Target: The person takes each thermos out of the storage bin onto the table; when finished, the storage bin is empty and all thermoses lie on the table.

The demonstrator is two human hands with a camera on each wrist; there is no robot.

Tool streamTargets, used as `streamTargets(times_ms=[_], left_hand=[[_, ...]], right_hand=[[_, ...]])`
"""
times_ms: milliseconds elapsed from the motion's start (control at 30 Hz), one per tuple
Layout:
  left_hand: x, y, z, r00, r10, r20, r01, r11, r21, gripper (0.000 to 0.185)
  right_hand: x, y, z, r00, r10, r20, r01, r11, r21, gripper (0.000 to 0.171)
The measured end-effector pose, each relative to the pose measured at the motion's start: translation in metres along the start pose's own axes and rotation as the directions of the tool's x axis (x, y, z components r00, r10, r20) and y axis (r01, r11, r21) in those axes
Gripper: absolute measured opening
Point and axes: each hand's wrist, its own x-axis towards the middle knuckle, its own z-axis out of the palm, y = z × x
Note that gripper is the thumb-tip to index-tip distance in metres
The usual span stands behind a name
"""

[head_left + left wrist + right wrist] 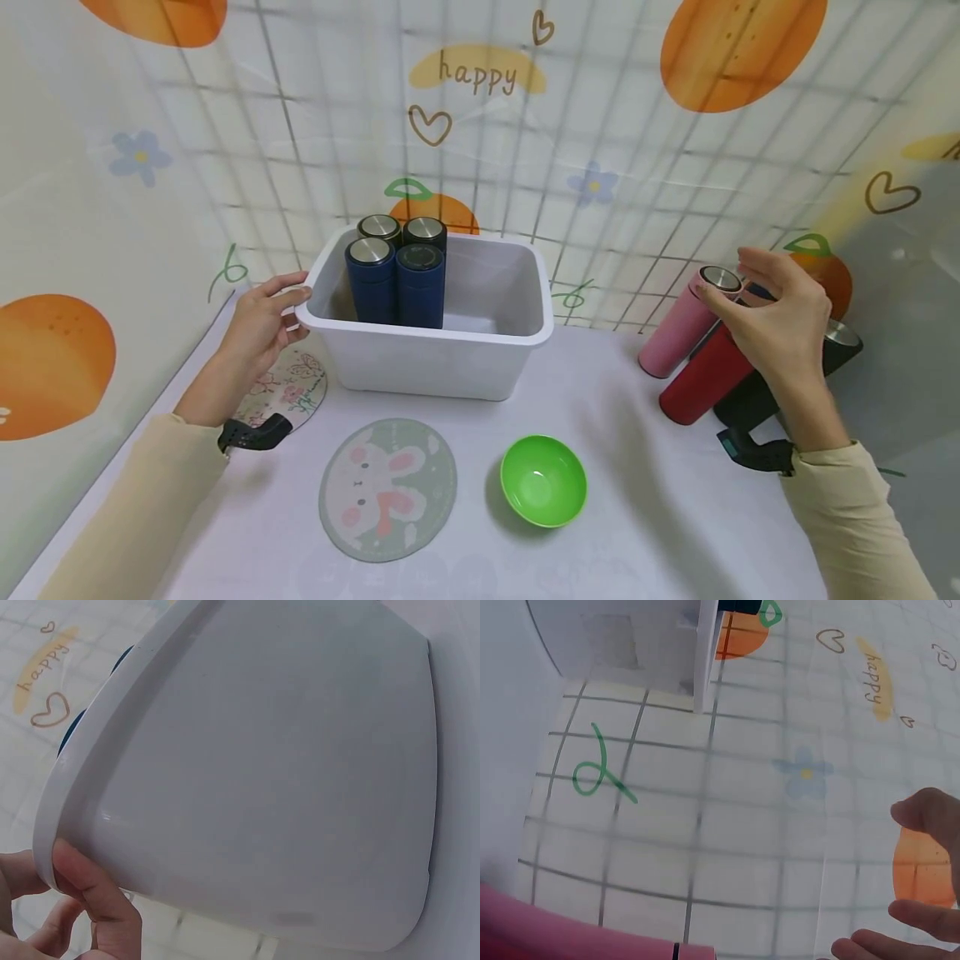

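1. Nearest the head cam, front of table: round rabbit mat lay flat, green bowl just to its right, upright, not touching it.
2. Far left: left hand gripped the left rim corner of the white bin; thumb over the rim, fingers curled round the edge. Left wrist cam showed the thumb pressed on the rim w/ the bin's outer wall filling the view.
3. Under the left wrist, a floral coaster lay flat, partly hidden by the hand, just beside the bin's left front corner.
4. Bin stood mid-table, towards the back. Inside, in its left part: four flasks upright, packed touching – two blue flasks in front, two black flasks behind. Right part of bin showed bare floor.
5. Right of bin, well apart: pink flask, then red flask, then black flask, all leaning, side by side near the backdrop.
6. Far right: right hand was wide, fingers spread and relaxed, holding nothing, at the pink flask's steel cap; touch or just off, can't tell. Right wrist cam: fingertips apart in air, pink flask along the bottom edge.
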Motion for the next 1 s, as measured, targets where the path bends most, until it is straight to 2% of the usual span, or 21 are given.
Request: streamTargets(times_ms=[233,500,667,1000], left_hand=[[-0.002,0.001,0.002,1.000,0.001,0.002,-0.001,1.000,0.004,0.050],[-0.001,0.000,0.002,1.000,0.001,0.012,-0.001,1.000,-0.005,0.049],[0.000,-0.002,0.001,1.000,0.003,0.015,-0.003,1.000,-0.011,0.049],[-0.001,0.000,0.000,1.000,-0.006,0.007,0.006,1.000,0.009,0.048]], right_hand=[[-0.001,-0.006,0.010,0.998,-0.044,0.033,0.044,0.999,0.007,0.059],[-0.005,-0.016,0.023,0.995,-0.054,0.087,0.048,0.996,0.075,0.060],[-0.007,-0.022,0.032,0.992,-0.085,0.098,0.076,0.993,0.086,0.059],[-0.008,-0.031,0.044,0.984,-0.136,0.117,0.115,0.979,0.170,0.057]])
